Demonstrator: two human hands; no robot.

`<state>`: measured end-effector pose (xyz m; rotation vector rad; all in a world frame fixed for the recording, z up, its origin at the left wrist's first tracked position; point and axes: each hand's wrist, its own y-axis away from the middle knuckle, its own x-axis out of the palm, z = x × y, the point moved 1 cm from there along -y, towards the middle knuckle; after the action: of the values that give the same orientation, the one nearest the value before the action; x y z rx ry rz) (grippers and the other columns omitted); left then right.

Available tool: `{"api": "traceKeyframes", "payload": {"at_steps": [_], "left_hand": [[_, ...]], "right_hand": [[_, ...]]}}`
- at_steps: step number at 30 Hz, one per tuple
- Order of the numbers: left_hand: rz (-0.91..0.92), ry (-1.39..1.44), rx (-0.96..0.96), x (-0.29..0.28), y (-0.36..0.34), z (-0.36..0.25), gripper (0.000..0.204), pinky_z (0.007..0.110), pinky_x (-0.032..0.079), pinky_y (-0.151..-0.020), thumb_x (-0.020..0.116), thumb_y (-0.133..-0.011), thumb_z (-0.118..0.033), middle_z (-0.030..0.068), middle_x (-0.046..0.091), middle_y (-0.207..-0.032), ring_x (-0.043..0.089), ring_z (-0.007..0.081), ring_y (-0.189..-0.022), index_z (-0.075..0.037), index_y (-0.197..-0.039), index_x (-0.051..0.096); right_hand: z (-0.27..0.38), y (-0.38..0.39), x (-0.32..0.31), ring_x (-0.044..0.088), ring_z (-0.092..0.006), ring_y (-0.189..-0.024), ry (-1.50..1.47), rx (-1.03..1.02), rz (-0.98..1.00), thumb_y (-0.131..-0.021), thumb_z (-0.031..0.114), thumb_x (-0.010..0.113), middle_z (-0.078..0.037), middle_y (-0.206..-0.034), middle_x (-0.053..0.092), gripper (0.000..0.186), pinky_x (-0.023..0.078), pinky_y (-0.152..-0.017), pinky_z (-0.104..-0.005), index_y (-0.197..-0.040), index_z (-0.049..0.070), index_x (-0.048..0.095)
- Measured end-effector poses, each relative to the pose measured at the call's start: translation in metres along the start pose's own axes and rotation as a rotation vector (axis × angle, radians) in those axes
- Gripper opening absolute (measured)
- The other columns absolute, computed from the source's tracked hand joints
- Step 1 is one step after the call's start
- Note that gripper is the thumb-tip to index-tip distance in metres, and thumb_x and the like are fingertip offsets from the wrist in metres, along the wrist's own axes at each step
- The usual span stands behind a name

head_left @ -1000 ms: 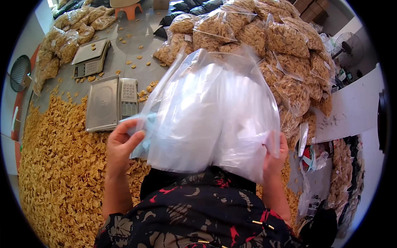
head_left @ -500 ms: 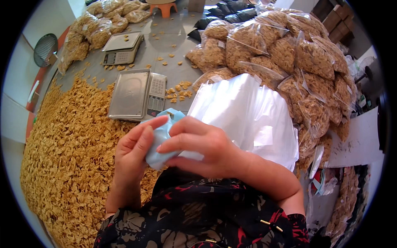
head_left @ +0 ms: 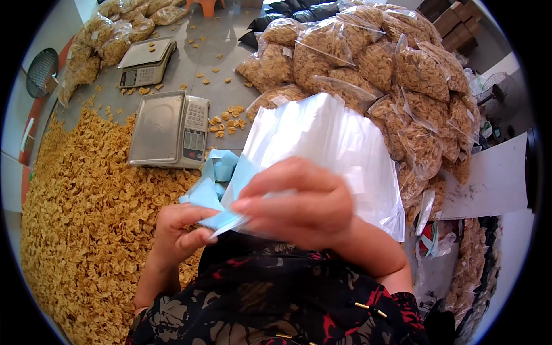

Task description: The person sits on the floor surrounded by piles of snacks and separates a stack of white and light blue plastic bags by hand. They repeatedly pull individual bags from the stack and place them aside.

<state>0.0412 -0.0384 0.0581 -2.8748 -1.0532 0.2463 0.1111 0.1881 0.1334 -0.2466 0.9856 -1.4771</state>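
Note:
In front of my body, a light blue, shiny strip [head_left: 202, 193] hangs in loose folds. It looks like paper or thin film. My left hand [head_left: 174, 233] pinches its near end between thumb and fingers. Against the right part of the strip is my right hand [head_left: 302, 201], smeared by motion, its fingers bent; whether they grip the strip cannot be made out. Under and beyond the right hand lies a stack of clear, whitish plastic bags [head_left: 325, 129]. The strip's far folds rest beside the left edge of that stack.
A heap of yellow-brown dried slices [head_left: 98, 213] spreads at left. Two scales, a near one [head_left: 155, 129] and a far one [head_left: 144, 63], stand beyond it. Filled clear bags [head_left: 368, 63] are piled at right, more [head_left: 115, 37] at far left. An orange stool [head_left: 201, 6] stands behind.
The blue strip, bunched between both hands before, now opens out into longer folds. My left hand has moved slightly down, and my right hand has shifted to the right. The view has shifted slightly.

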Motion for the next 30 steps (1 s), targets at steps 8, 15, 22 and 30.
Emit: {"api": "traceKeyframes", "payload": {"at_steps": [8,15,22,30], "left_hand": [[-0.678,0.398,0.180,-0.040,-0.028,0.020,0.037,0.026,0.047,-0.091,0.055,-0.097,-0.020,0.0099,0.061,-0.118,0.058,0.0110,-0.099,-0.006,-0.131,0.055],[-0.591,-0.042,0.038,-0.044,-0.028,0.092,0.043,0.020,0.047,-0.081,0.055,-0.092,0.003,0.0019,0.062,-0.112,0.057,0.0067,-0.094,-0.007,-0.133,0.053],[-0.458,0.330,-0.093,0.033,-0.057,0.127,0.032,0.018,0.045,-0.072,0.057,-0.094,-0.005,0.0003,0.064,-0.108,0.056,0.0048,-0.089,-0.006,-0.126,0.060],[-0.040,-0.275,-0.159,0.074,-0.064,0.097,0.066,0.032,0.039,-0.101,0.071,-0.085,-0.035,0.0177,0.059,-0.124,0.055,0.0235,-0.114,-0.003,-0.137,0.047]], "right_hand": [[-0.063,0.029,-0.081,0.062,-0.0103,-0.082,0.033,0.809,0.417,-0.089,0.012,0.063,-0.005,-0.082,0.066,0.012,0.048,-0.070,-0.0269,-0.089,0.000,0.063],[-0.068,0.046,-0.045,0.058,-0.0271,-0.082,0.905,0.310,0.299,-0.077,0.027,0.072,-0.008,-0.090,0.059,0.035,0.045,-0.075,-0.0375,-0.106,0.008,0.060],[-0.062,0.091,0.011,0.057,-0.0236,-0.075,0.680,0.411,0.314,-0.082,0.026,0.069,-0.006,-0.077,0.053,0.025,0.046,-0.068,-0.0357,-0.098,0.008,0.062],[-0.018,0.140,-0.022,0.059,-0.0097,-0.083,-0.011,0.782,-0.413,-0.085,-0.003,0.065,-0.006,-0.095,0.063,0.010,0.048,-0.074,-0.0224,-0.093,0.002,0.060]]}}
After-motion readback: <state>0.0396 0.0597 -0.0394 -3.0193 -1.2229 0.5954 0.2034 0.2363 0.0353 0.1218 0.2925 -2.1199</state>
